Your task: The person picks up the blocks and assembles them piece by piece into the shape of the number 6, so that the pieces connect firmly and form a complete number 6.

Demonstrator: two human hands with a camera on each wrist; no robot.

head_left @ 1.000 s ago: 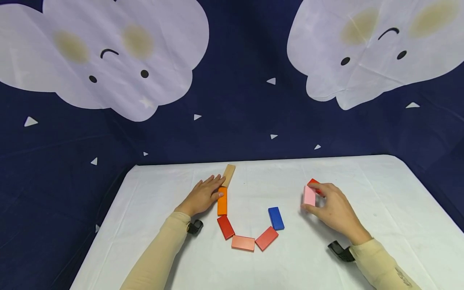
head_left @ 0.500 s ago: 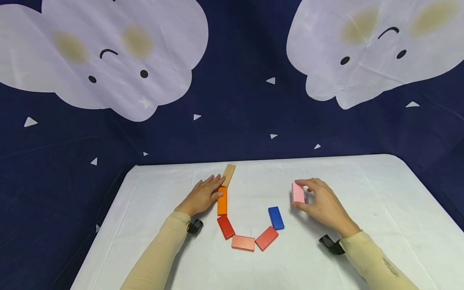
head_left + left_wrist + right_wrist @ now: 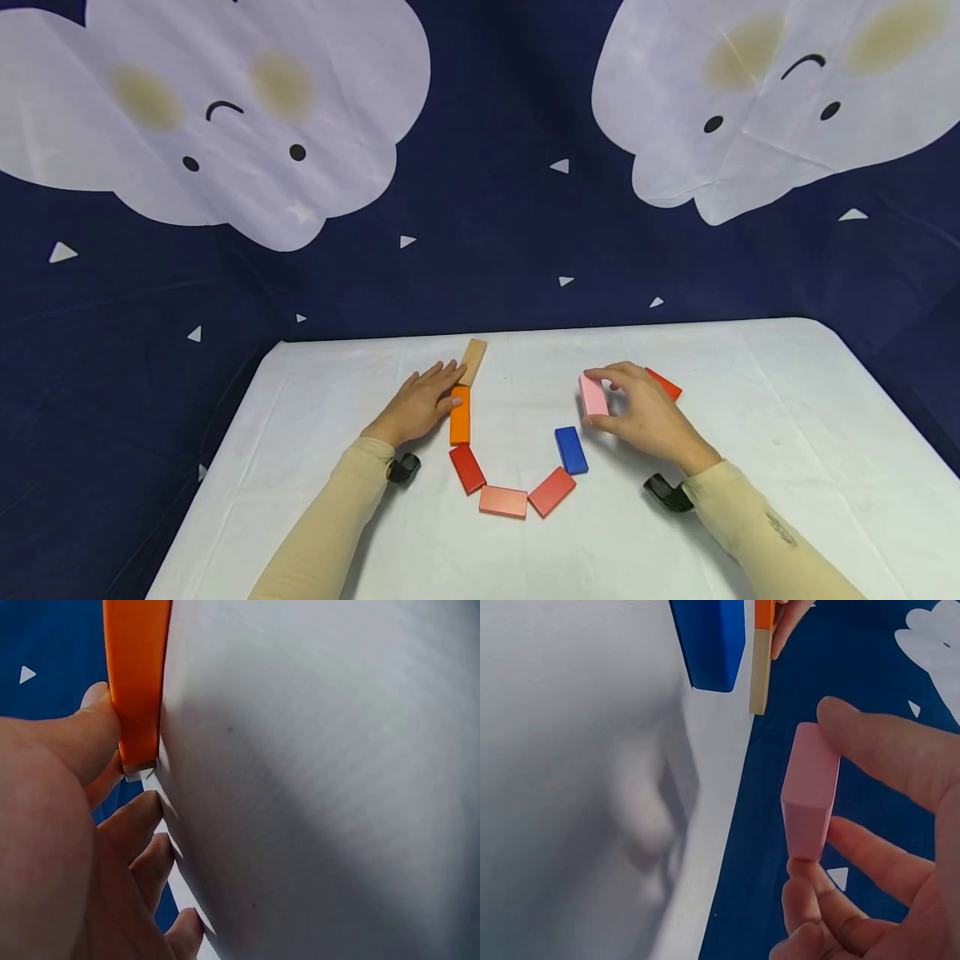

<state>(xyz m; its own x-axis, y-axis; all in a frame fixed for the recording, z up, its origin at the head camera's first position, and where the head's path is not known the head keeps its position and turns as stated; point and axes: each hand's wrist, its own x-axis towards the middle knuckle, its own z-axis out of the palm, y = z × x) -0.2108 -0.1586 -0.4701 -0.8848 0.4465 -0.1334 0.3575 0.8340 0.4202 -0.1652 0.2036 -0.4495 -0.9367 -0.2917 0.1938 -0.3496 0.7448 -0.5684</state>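
Between thumb and fingertips, my right hand pinches a pink wooden block. The right wrist view shows this pink block lifted off the table, its long side between thumb and fingers. Just left of it lies a blue block, the right end of a U-shaped row. My left hand rests at the row's left side with fingers fairly straight. Its thumb touches the orange block, and its fingertips reach the plain wood block. The left wrist view shows the thumb against the orange block.
The row's bottom curve has a red block, a salmon block and a light red block, lying end to end. Another red block lies apart behind my right hand. A white cloth covers the table; a dark blue curtain hangs behind.
My right hand has moved left with the pink block, closer to the blue block, uncovering the loose red block behind it. The left hand has stayed in place.
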